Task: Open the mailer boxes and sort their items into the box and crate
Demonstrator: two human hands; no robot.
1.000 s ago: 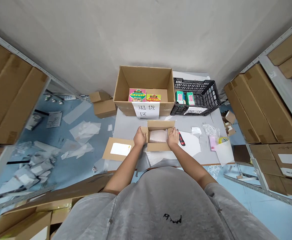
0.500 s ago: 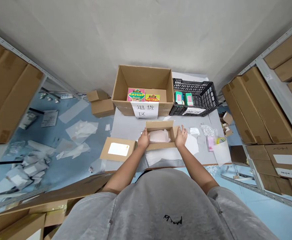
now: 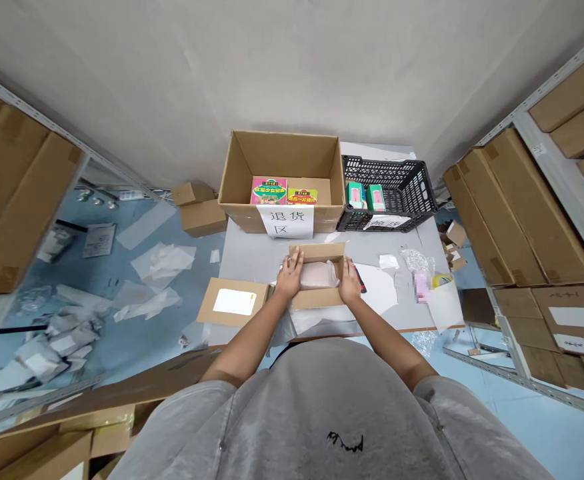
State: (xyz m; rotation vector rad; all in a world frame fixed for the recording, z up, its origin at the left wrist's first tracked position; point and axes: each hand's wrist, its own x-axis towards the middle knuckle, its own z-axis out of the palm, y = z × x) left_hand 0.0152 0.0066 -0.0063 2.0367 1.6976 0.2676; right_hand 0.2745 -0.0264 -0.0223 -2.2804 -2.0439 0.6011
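A small open cardboard box [image 3: 316,299] stands in front of me on the table. Inside lies a pinkish bundle [image 3: 318,275] that looks wrapped in soft packing; what it contains is hidden. My left hand [image 3: 289,275] grips the box's left end, fingers pointing away from me. At the opposite end my right hand [image 3: 350,281] holds the side wall, its fingers close to the rim. Just right of that hand, a red and black object [image 3: 360,279] lies partly hidden on white paper [image 3: 379,285].
A large carton [image 3: 237,217] with colourful boxes and a black crate [image 3: 425,193] stand at the table's back. Left of my hands sits a labelled cardboard box [image 3: 207,309]. Bubble wrap [image 3: 415,259] and a tape roll [image 3: 441,281] are at right. Loaded shelves flank both sides.
My right hand has shifted left against the box, and the flap at that end no longer sticks outward. The red and black object has come into sight. My left hand sits slightly higher.
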